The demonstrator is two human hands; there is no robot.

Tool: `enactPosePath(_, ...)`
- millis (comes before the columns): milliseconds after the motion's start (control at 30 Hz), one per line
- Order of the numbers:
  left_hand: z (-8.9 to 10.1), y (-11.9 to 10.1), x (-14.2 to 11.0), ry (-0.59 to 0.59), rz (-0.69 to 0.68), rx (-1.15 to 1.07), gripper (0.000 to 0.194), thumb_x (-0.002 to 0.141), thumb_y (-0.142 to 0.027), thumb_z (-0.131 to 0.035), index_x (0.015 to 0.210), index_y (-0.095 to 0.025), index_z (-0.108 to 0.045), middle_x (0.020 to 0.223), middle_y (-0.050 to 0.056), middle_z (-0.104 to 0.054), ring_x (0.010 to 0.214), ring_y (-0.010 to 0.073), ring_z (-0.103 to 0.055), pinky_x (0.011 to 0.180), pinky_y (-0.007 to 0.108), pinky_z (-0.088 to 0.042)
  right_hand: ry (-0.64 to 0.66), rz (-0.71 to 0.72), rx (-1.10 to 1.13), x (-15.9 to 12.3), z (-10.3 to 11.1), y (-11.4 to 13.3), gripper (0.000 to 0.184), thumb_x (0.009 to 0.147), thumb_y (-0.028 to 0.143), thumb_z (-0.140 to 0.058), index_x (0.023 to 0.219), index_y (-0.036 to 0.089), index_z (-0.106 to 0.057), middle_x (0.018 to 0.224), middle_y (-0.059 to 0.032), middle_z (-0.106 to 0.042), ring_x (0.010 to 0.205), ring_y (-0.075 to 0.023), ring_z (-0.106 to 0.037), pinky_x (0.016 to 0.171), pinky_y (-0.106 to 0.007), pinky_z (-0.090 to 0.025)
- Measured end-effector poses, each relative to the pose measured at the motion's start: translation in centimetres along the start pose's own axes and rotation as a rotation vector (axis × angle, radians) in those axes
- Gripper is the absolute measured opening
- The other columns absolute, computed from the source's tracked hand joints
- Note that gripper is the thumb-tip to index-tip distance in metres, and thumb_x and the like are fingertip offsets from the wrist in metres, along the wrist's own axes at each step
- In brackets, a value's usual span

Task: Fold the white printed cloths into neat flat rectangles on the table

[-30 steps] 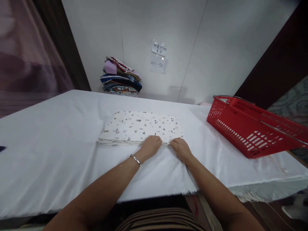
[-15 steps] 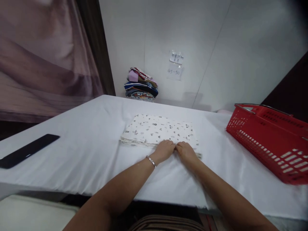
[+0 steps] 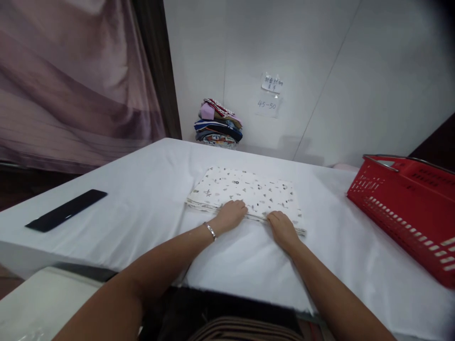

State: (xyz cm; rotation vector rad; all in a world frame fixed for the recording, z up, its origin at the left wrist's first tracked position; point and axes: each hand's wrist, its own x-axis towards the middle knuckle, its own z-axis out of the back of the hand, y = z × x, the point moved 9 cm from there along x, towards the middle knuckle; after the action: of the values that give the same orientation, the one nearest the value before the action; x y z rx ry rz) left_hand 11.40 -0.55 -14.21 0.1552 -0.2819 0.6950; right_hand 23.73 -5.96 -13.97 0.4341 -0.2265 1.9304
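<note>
A folded white cloth [image 3: 249, 190] with small dark prints lies flat in the middle of the white-covered table [image 3: 142, 208]. My left hand [image 3: 231, 214], with a silver bracelet on the wrist, rests on the cloth's near edge, its fingers curled over the hem. My right hand [image 3: 282, 226] sits a little to the right on the same edge, fingers bent down onto the fabric. The fingertips of both hands are partly hidden against the cloth.
A red plastic basket [image 3: 408, 203] with metal handles stands at the right. A stack of folded coloured clothes [image 3: 218, 124] sits at the far edge by the wall, under paper notes [image 3: 270, 94]. A flat black object [image 3: 66, 210] lies at the left. A mauve curtain [image 3: 71, 85] hangs left.
My hands came together on the cloth's near edge, then spread apart again. The view has swung left, bringing the black object and curtain into sight.
</note>
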Motion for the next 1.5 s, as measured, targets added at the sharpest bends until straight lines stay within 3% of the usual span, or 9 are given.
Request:
enactPosePath(133, 2.0, 1.7, -1.8, -0.008, 0.034, 0.022, 0.016, 0.085, -0.011, -0.045, 0.091, -0.019, -0.057, 0.091, 0.005, -0.059, 0.086, 0.0185, -0.052, 0.072, 0.032, -0.038, 0.025, -0.016, 0.013, 0.2, -0.1, 0.0, 0.026, 0.082, 0.001, -0.04, 0.092, 0.016, -0.059, 0.094, -0.0083, -0.06, 0.087, -0.0208, -0.049, 0.079, -0.032, -0.039)
enactPosePath(367, 4.2, 1.1, -2.0, -0.093, 0.055, -0.108, 0.009, 0.088, -0.02, -0.048, 0.089, -0.019, -0.057, 0.097, 0.004, -0.061, 0.089, 0.0175, -0.053, 0.076, 0.031, -0.04, -0.016, -0.072, 0.136, 0.3, 0.7, -0.4, 0.02, 0.088, 0.009, -0.039, 0.09, 0.017, -0.057, 0.092, -0.0082, -0.059, 0.087, -0.0205, -0.05, 0.079, -0.032, -0.041)
enactPosePath(633, 3.6, -0.6, -0.9, -0.166, -0.104, -0.079, 0.012, 0.088, -0.013, -0.046, 0.083, -0.017, -0.057, 0.102, 0.004, -0.059, 0.094, 0.0167, -0.051, 0.08, 0.03, -0.04, -0.024, -0.151, 0.262, 0.6, 0.5, -1.3, 0.018, 0.091, 0.017, -0.038, 0.085, 0.02, -0.054, 0.086, -0.0052, -0.058, 0.083, -0.0189, -0.051, 0.076, -0.031, -0.042)
enactPosePath(1033, 3.3, 0.2, -0.4, -0.111, -0.015, -0.077, 0.012, 0.087, -0.014, -0.048, 0.083, -0.017, -0.058, 0.094, 0.005, -0.06, 0.088, 0.0179, -0.052, 0.075, 0.032, -0.041, -0.04, -0.116, 0.311, 0.8, 1.3, -0.8, 0.019, 0.091, 0.016, -0.038, 0.087, 0.02, -0.057, 0.087, -0.0065, -0.059, 0.084, -0.0198, -0.051, 0.076, -0.033, -0.043)
enactPosePath(1267, 4.0, -0.6, -1.2, -0.156, -0.072, -0.089, 0.013, 0.087, -0.012, -0.045, 0.082, -0.016, -0.056, 0.092, 0.005, -0.059, 0.088, 0.0172, -0.052, 0.077, 0.032, -0.041, -0.037, -0.075, 0.24, 0.4, 0.9, -0.6, 0.021, 0.091, 0.015, -0.039, 0.094, 0.02, -0.059, 0.093, -0.0076, -0.061, 0.089, -0.0199, -0.053, 0.077, -0.034, -0.044)
enactPosePath(1500, 3.9, -1.0, -1.2, -0.107, -0.106, -0.083, 0.019, 0.088, -0.011, -0.04, 0.079, -0.016, -0.055, 0.09, 0.005, -0.059, 0.088, 0.0174, -0.051, 0.078, 0.032, -0.041, -0.047, 0.013, 0.143, 0.6, 1.3, 1.5, 0.022, 0.09, 0.017, -0.043, 0.107, 0.02, -0.058, 0.105, -0.0092, -0.06, 0.097, -0.0216, -0.052, 0.082, -0.036, -0.04)
